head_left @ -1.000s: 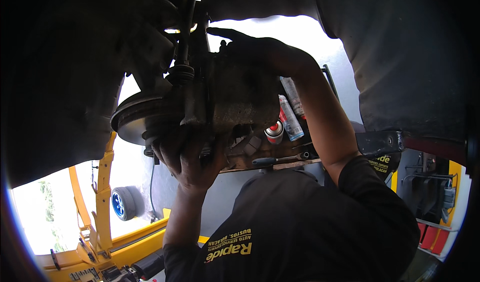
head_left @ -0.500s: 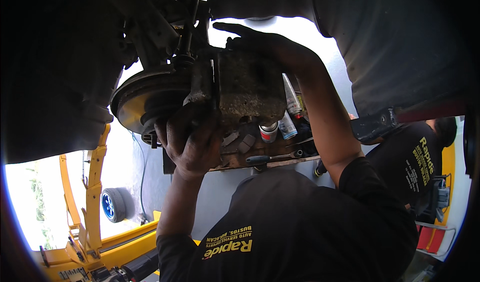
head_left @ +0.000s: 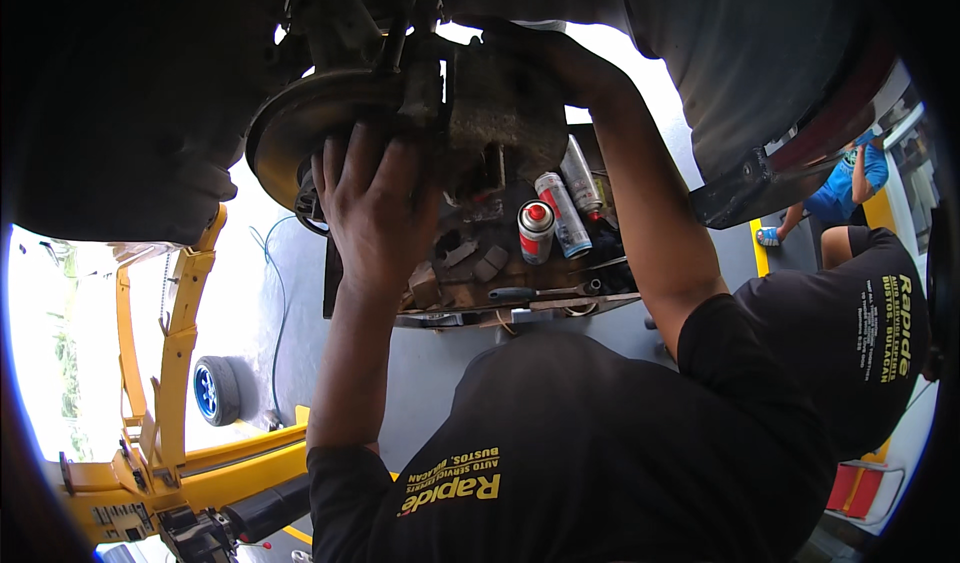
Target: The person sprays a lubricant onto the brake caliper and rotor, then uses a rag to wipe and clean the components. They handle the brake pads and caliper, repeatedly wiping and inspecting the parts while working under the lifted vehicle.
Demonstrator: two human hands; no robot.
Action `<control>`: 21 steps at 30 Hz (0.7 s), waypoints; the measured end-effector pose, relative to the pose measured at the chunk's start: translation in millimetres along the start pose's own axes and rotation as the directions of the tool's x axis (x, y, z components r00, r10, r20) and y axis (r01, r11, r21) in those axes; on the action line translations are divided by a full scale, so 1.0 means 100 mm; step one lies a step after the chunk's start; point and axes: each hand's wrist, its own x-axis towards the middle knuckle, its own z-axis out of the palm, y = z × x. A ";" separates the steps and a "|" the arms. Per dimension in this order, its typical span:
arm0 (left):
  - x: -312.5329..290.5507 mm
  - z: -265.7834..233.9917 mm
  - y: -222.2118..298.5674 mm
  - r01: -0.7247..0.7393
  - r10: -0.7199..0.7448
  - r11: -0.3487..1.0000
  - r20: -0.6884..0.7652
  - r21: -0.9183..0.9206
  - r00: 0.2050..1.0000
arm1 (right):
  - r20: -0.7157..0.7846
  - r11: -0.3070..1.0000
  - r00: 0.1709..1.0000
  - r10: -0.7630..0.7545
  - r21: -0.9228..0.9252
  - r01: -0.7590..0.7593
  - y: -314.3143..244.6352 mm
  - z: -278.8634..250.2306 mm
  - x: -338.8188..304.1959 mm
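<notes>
A worn brake caliper (head_left: pixel 505 118) sits at the outer edge of a brake disc (head_left: pixel 290 128), beneath a vehicle's dark wheel arch. My right hand (head_left: pixel 565 63) reaches over the caliper's upper far side and is closed around it, though its fingers are mostly lost in shadow. From below, my left hand (head_left: pixel 375 188) is closed against the caliper's lower left part, next to the disc face. The fingers of that hand are bent, and their tips are hard to see in the dark. A suspension strut (head_left: pixel 397 33) rises behind the disc.
Under the caliper, a tool tray (head_left: pixel 470 298) carries a ratchet (head_left: pixel 545 291), brake pads (head_left: pixel 490 263) and spray cans (head_left: pixel 537 231). Yellow lift parts (head_left: pixel 185 363) and a loose wheel (head_left: pixel 217 391) are at left. A co-worker in a black shirt (head_left: pixel 830 333) crouches at right; another person in blue (head_left: pixel 850 183) is beyond.
The view has shifted, showing more of the tray. My left hand's fingers have moved up along the caliper and lie straighter. My right hand's raised finger has come down onto the caliper.
</notes>
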 end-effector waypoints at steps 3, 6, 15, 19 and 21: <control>-0.03 0.09 0.06 0.032 -0.030 0.999 -0.049 0.024 0.998 | 0.003 1.000 1.000 -0.003 0.000 0.003 0.02 -0.06 0.08; -0.03 0.15 0.05 0.020 -0.019 1.000 -0.070 0.015 0.997 | -0.003 1.000 1.000 -0.013 0.000 0.013 0.02 -0.05 0.08; -0.02 0.19 -0.02 -0.197 0.190 0.979 -0.135 -0.042 0.972 | -0.045 0.919 0.957 -0.286 -0.297 0.260 -0.48 -0.05 0.41; -0.06 0.19 -0.10 -0.243 0.238 0.970 -0.131 -0.029 0.963 | -0.065 0.850 0.916 -0.395 -0.404 0.337 -0.72 -0.12 0.74; -0.06 0.19 -0.14 -0.238 0.233 0.971 -0.116 -0.032 0.965 | -0.053 0.844 0.914 -0.403 -0.407 0.349 -0.75 -0.13 0.78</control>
